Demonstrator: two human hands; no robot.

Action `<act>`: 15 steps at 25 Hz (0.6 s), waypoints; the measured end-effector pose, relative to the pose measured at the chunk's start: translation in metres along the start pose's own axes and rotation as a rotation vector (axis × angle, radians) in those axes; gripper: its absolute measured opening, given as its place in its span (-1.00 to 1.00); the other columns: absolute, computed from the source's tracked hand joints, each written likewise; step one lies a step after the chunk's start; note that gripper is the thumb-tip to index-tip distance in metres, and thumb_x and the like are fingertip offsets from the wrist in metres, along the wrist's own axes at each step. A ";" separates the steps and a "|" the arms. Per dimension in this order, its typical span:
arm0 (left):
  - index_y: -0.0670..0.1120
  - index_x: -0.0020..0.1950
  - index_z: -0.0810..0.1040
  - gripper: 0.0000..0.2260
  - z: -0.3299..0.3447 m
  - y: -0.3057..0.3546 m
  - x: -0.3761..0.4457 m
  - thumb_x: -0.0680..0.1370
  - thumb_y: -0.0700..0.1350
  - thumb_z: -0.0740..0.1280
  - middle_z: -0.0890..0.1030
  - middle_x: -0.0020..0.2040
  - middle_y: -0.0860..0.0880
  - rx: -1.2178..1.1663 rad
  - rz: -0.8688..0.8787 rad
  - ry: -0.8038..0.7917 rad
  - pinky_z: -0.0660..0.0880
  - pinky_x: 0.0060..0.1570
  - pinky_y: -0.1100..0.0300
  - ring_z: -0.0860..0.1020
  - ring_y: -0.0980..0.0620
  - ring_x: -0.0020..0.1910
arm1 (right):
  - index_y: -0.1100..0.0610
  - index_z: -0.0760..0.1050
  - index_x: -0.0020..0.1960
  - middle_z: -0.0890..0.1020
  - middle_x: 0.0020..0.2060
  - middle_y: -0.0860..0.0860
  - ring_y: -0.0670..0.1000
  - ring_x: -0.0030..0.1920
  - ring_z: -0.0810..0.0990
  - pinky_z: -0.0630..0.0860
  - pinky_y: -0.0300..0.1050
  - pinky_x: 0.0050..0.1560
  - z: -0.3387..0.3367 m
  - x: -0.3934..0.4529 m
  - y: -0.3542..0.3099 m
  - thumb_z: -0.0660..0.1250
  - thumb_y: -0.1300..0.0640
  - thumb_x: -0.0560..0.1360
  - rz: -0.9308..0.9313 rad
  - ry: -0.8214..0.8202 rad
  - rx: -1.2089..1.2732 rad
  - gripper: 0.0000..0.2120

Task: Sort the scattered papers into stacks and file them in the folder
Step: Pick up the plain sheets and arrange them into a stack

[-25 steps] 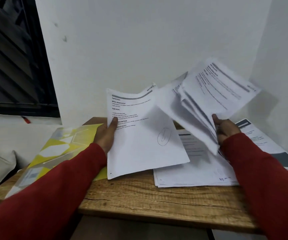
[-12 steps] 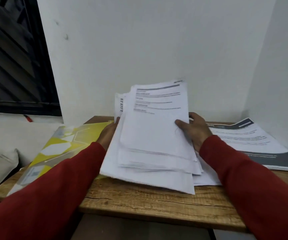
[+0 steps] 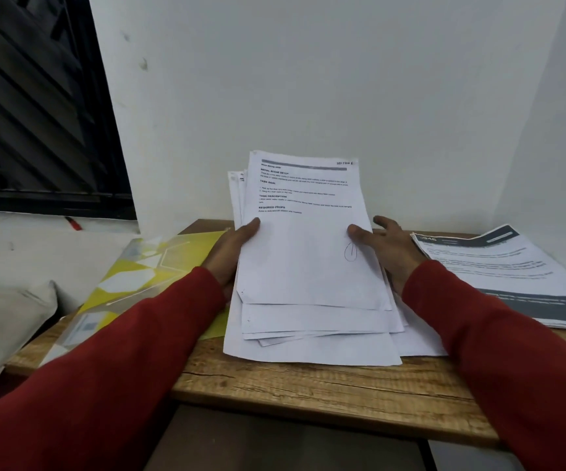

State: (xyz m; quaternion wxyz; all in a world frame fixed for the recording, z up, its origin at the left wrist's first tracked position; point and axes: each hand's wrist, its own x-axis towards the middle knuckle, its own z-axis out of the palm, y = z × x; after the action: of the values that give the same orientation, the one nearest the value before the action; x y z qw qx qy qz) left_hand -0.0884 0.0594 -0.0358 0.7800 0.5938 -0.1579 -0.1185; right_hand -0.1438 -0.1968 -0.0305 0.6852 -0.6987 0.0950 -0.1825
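Observation:
A loose stack of white printed papers (image 3: 309, 266) stands tilted on the wooden table (image 3: 309, 385), its top leaning towards the wall, its lower edges uneven. My left hand (image 3: 230, 253) grips the stack's left edge, thumb on the front sheet. My right hand (image 3: 387, 246) holds the right edge with the thumb on the front sheet and the fingers spread behind. A yellow and white patterned folder (image 3: 132, 287) lies flat on the table's left part, partly under the stack. A second pile of papers with dark banners (image 3: 512, 277) lies at the right.
White walls close off the table at the back and right. A dark window (image 3: 37, 113) is at the upper left. A pale cushion (image 3: 6, 324) sits left of the table, below its edge. The table's front edge is near me.
One second ago my hands held separate sheets apart. They brought the sheets together into one stack, and the stack now stands more upright with a different sheet in front.

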 end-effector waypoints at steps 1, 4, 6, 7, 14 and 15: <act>-0.15 0.23 0.58 -0.65 0.001 0.003 -0.002 0.66 0.07 0.20 0.70 0.09 -0.13 0.015 0.011 0.021 0.62 -0.16 0.19 0.70 -0.01 -0.05 | 0.19 0.34 0.44 0.65 0.15 0.10 0.13 0.09 0.68 0.59 0.12 0.17 0.000 -0.001 0.000 0.46 0.06 0.50 0.055 -0.065 0.045 -0.40; -0.05 0.14 0.62 -0.49 0.003 0.008 0.000 0.64 0.27 0.04 0.73 -0.01 -0.07 0.161 0.074 0.087 0.56 -0.20 0.28 0.69 0.15 -0.16 | 0.27 0.53 0.27 0.71 0.05 0.15 0.15 0.04 0.70 0.64 0.07 0.07 0.001 -0.009 -0.002 0.39 0.19 0.55 0.078 -0.226 0.152 -0.67; -0.08 0.14 0.63 -0.43 0.003 0.010 -0.002 0.64 0.29 -0.01 0.71 -0.08 -0.10 0.188 0.125 0.123 0.50 -0.33 0.37 0.66 0.23 -0.29 | 0.25 0.53 0.26 0.71 0.04 0.14 0.13 0.03 0.70 0.65 0.01 0.04 0.002 -0.006 -0.001 0.40 0.30 0.51 -0.036 -0.180 0.142 -0.68; -0.08 0.18 0.62 -0.42 0.004 0.010 -0.002 0.64 0.29 0.00 0.71 -0.09 -0.08 0.128 0.109 0.114 0.51 -0.37 0.37 0.67 0.19 -0.29 | 0.23 0.53 0.25 0.71 0.02 0.10 0.10 0.01 0.70 0.65 -0.04 0.02 0.002 -0.003 -0.002 0.42 0.32 0.49 -0.112 -0.095 0.106 -0.66; -0.06 0.39 0.43 -0.53 -0.003 -0.002 0.006 0.50 -0.10 0.45 0.64 0.22 -0.07 0.238 0.328 0.015 0.57 0.17 -0.05 0.63 -0.09 0.18 | 0.08 0.42 0.30 0.67 0.11 -0.03 -0.04 0.11 0.66 0.56 -0.13 0.13 0.007 -0.004 -0.009 0.37 0.27 0.54 -0.334 0.019 0.061 -0.64; -0.03 0.38 0.43 -0.57 -0.002 -0.002 0.006 0.53 -0.09 0.42 0.65 0.22 -0.05 0.239 0.369 0.036 0.57 0.18 -0.05 0.63 -0.07 0.19 | 0.08 0.40 0.31 0.67 0.12 -0.03 -0.05 0.10 0.66 0.57 -0.16 0.10 0.008 -0.006 -0.013 0.35 0.27 0.56 -0.339 -0.015 0.079 -0.64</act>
State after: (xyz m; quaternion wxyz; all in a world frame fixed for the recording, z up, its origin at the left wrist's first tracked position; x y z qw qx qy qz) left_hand -0.0822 0.0587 -0.0374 0.7154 0.6451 -0.2626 0.0563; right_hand -0.1472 -0.1864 -0.0185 0.6723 -0.6784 -0.0367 -0.2940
